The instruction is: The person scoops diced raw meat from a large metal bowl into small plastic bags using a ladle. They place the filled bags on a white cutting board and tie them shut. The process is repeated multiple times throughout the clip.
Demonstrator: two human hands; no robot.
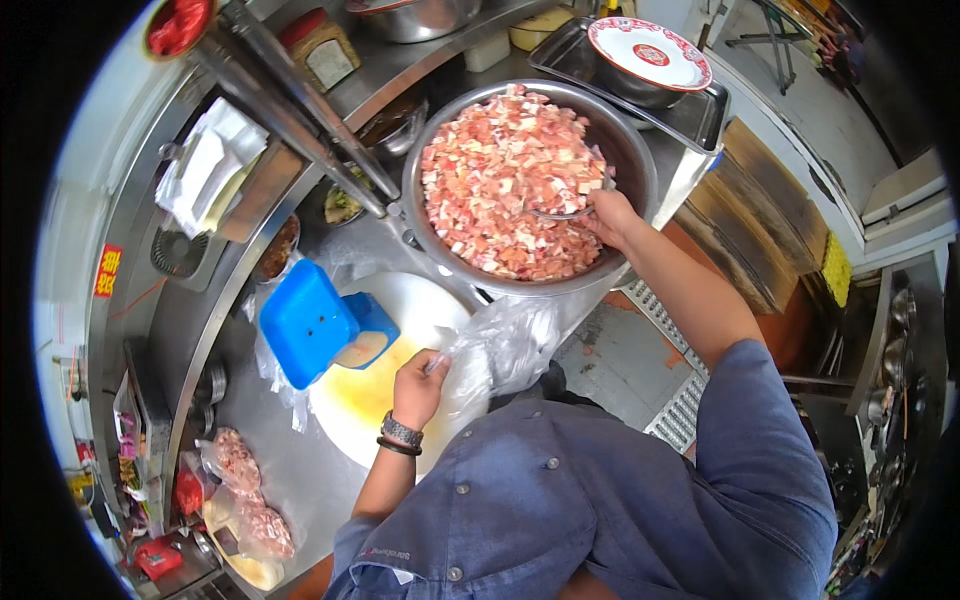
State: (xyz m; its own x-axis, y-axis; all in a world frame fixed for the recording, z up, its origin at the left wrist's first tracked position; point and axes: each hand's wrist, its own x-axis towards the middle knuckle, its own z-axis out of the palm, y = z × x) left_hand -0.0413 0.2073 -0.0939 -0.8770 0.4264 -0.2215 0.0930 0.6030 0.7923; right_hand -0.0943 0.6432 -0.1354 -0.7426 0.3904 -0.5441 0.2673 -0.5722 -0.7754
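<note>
My right hand [613, 217] reaches into a large stainless steel basin [643, 172] and grips the rim of a small metal bowl [566, 217]. That bowl is pushed into a heap of diced raw meat [502, 165], so most of it is hidden. Between the fingers of my left hand [420, 382] is the edge of a clear plastic bag [517, 341], which spreads to the right below the basin. Under this hand lies a round white cutting board [352, 416] with a yellowish stain. A blue plastic tray [304, 322] sits on a blue base [373, 322] beside it.
Bags of meat [262, 529] lie on the steel counter at lower left. Metal posts [315, 127] rise left of the basin. Behind it, a patterned plate [651, 54] covers a pot on a black tray [712, 124]. Wooden boards [750, 217] stand at right.
</note>
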